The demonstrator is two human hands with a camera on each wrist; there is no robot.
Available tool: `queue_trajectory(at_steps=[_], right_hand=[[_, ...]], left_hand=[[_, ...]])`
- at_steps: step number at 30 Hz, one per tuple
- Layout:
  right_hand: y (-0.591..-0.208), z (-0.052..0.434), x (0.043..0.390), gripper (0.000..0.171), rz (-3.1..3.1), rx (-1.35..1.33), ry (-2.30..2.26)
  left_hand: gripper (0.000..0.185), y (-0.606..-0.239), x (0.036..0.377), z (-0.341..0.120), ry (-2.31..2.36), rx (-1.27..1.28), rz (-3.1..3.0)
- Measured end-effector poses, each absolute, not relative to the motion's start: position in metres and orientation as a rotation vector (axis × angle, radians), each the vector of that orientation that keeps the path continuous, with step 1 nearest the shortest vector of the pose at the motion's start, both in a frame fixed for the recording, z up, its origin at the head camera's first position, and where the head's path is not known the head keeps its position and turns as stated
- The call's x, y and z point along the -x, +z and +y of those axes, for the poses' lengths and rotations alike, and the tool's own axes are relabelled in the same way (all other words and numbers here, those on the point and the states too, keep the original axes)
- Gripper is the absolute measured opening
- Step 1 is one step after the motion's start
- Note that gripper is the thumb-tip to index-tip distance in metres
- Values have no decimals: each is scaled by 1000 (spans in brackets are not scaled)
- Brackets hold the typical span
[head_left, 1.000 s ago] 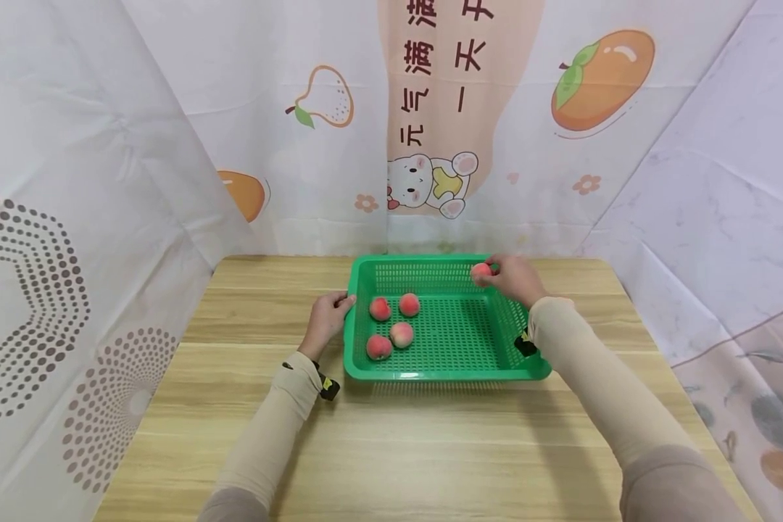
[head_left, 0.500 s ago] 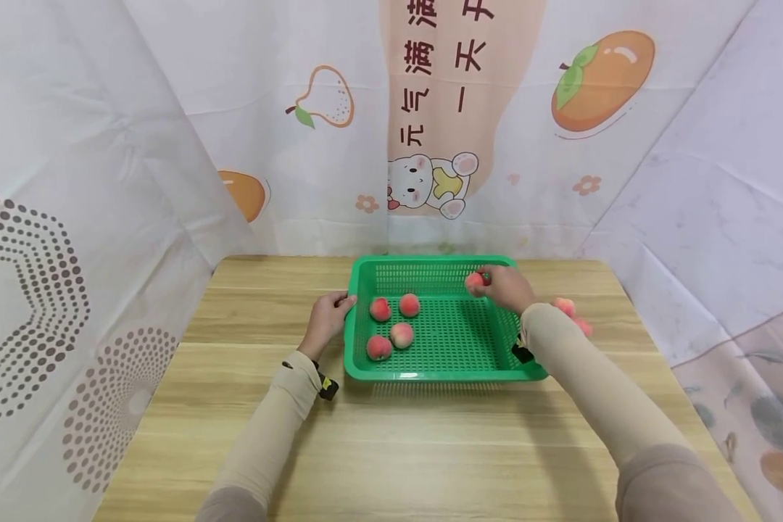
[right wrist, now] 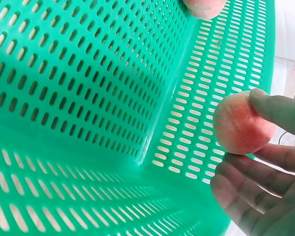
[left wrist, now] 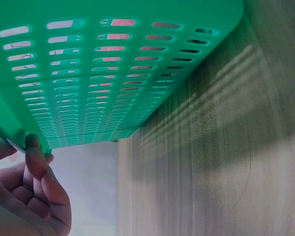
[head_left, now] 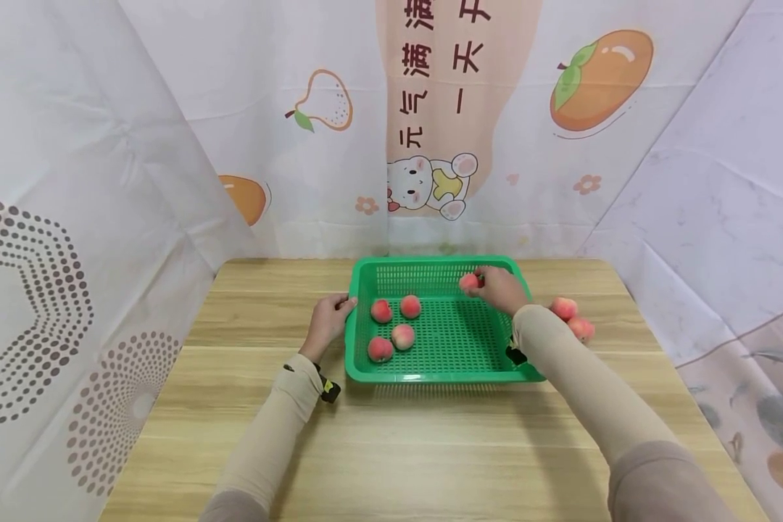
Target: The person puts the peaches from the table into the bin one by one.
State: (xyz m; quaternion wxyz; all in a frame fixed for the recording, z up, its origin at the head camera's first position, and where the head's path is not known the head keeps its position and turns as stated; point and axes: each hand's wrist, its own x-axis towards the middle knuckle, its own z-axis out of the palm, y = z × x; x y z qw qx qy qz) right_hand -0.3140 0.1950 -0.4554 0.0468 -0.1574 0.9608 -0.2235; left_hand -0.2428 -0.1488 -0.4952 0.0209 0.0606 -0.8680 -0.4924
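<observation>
A green slotted plastic basket [head_left: 444,376] stands on the table. My left hand [head_left: 328,319] pinches its left rim between thumb and fingers, which the left wrist view shows from below. Over the basket's back right part, my right hand [head_left: 501,290] holds a peach [right wrist: 242,124] between thumb and fingertips, above the basket floor. Inside the basket's left half lie several more peaches, among them a paler peach [head_left: 402,336] and a redder peach [head_left: 380,349] near the front left corner.
To the right of the basket, a peach [head_left: 564,308] and another peach [head_left: 581,329] lie on the wooden table [head_left: 391,449], close to my right forearm. A printed curtain [head_left: 339,167] hangs behind the table's back edge.
My right hand has moved left and slightly down over the basket with the peach. The peaches on the right, earlier mostly hidden by the arm, now show. My left hand stays at the rim.
</observation>
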Motion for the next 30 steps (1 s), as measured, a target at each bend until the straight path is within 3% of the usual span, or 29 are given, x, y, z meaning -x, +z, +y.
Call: queue_trajectory(at_steps=[16,30], right_hand=[[-469,184,320,39,2896,458,-663],[-481,173,325,26,2848,434,-674]], left_hand=[[39,-498,242,-148,-1520,-195,-2692],[39,-497,243,-148,-1531,-203,-2696]])
